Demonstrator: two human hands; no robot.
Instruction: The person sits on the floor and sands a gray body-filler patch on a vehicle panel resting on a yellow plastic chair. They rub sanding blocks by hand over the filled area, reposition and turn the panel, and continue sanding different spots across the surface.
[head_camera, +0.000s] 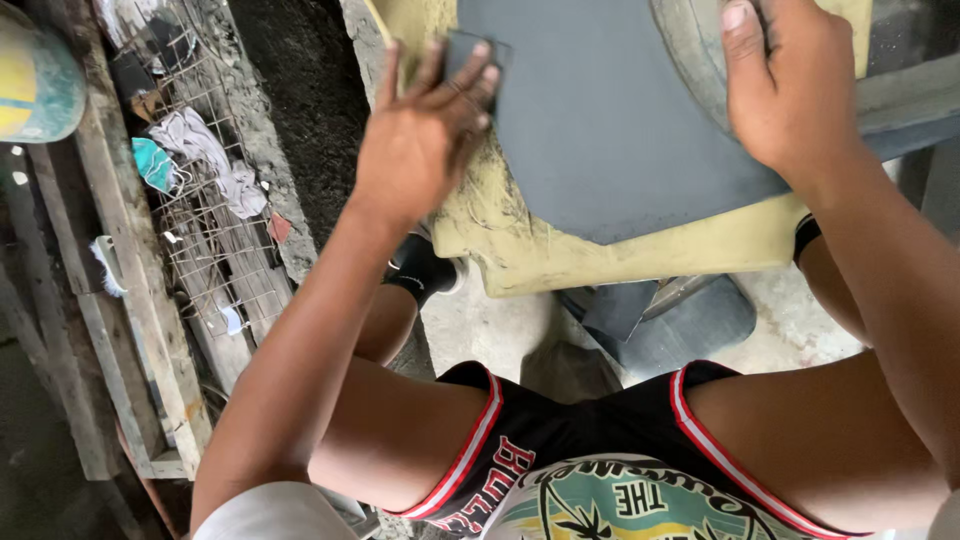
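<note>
The head view looks down past black shorts (560, 440) with red and white edges. The left hand (425, 135) lies flat, fingers spread, pressing a small dark sanding sheet (470, 55) under its fingertips onto the big grey and yellow panel (600, 130). The right hand (785, 85) curls its fingers over the panel's far rim and grips it. Left of the left fingers, rags (200, 150) lie on a wire mesh (215, 250) beside wooden planks (130, 300)
</note>
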